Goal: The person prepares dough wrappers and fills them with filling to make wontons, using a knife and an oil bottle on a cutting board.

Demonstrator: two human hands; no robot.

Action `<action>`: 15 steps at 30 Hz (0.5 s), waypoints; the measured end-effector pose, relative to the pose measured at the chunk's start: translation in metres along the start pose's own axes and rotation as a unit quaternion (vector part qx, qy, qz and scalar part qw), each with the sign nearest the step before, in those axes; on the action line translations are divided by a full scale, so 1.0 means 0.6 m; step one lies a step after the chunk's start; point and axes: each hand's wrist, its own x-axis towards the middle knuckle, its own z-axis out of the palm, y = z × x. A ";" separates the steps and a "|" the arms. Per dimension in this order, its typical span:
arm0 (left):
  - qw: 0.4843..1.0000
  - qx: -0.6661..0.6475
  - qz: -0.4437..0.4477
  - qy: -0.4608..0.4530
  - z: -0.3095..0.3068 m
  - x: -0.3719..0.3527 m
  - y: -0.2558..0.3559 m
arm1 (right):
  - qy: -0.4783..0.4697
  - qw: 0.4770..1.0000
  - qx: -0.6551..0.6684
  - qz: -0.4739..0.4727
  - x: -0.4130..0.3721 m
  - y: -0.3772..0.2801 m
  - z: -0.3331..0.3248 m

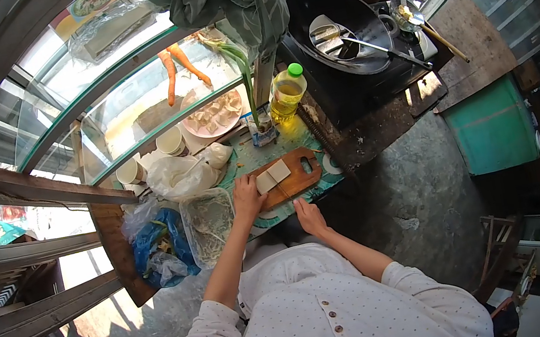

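Observation:
A pale block of tofu (270, 177) lies on a wooden cutting board (305, 168) with a handle hole. My left hand (247, 197) is at the block's left side, its fingers curled against it and holding it on the board. My right hand (309, 215) is closed around the handle of a knife (281, 189), whose thin blade reaches across the block. The handle is mostly hidden in my fist. Behind the board stand a bottle of yellow oil (286, 93) with a green cap and a small packet (261, 129) near green stalks.
Left of the board are a clear plastic tub (209, 228), a blue plastic bag (163, 249) and a white bag (179, 175). A plate of pale cut pieces (214, 115) and carrots (170, 78) sit in the glass case. A black wok (341, 29) with utensils stands at back right.

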 end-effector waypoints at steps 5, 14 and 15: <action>1.000 0.009 0.003 -0.004 -0.003 -0.001 0.001 | -0.001 1.000 -0.008 -0.003 0.000 -0.003 -0.001; 1.000 0.015 0.012 -0.002 -0.004 -0.003 0.001 | 0.016 0.999 0.013 -0.031 -0.004 -0.008 0.000; 1.000 0.015 0.012 -0.003 -0.003 -0.002 0.001 | 0.014 0.999 0.007 -0.031 -0.005 -0.010 -0.001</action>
